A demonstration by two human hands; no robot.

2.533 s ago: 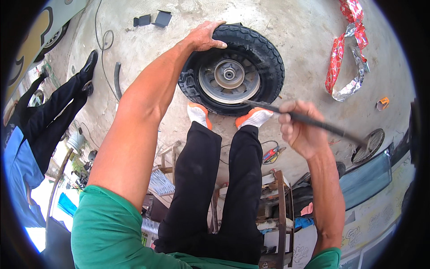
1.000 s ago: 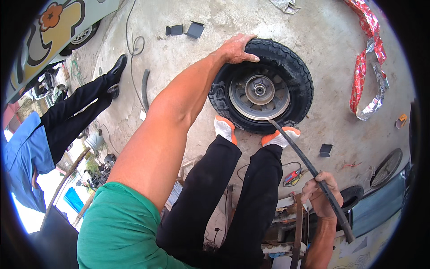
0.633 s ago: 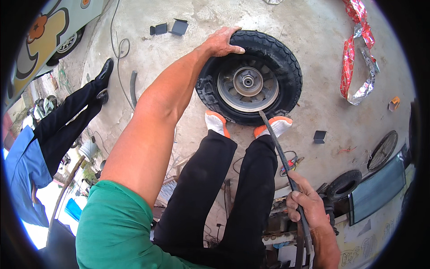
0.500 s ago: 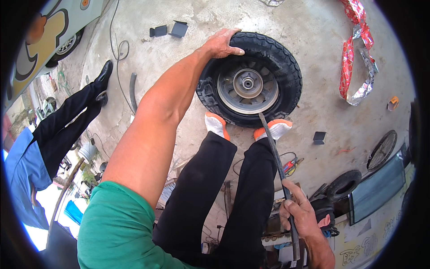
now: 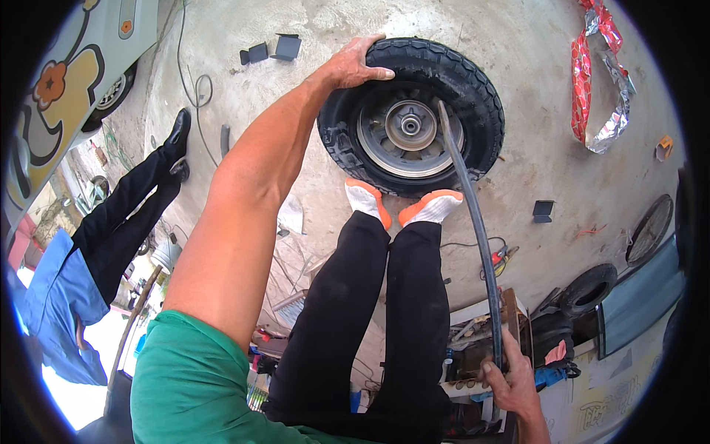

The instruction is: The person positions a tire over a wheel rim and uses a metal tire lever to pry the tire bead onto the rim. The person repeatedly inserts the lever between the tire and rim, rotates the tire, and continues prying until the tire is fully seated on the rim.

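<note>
A black tire (image 5: 484, 111) with a chunky tread sits round a grey metal wheel rim (image 5: 381, 159) on the floor in front of my feet. My left hand (image 5: 356, 65) grips the tire's upper left edge, thumb on the sidewall and fingers over the tread. In my right hand (image 5: 512, 376), at the lower right, is the near end of a long dark tire iron (image 5: 481, 235). The iron slants up and left past my right foot. Its far tip lies over the right inner part of the wheel; whether it touches the rim I cannot tell.
A person in a blue shirt (image 5: 55, 296) is at the left, near a painted vehicle (image 5: 111, 44). Crumpled red and silver foil (image 5: 580, 96) lies at the upper right. Another tire (image 5: 589, 290) and a glass pane (image 5: 640, 300) are at the right. A cable (image 5: 180, 66) trails at the upper left.
The tire iron's tip has gone from the tire's near edge up over the wheel's right side. My right hand has shifted slightly right and toward me. My feet are closer together.
</note>
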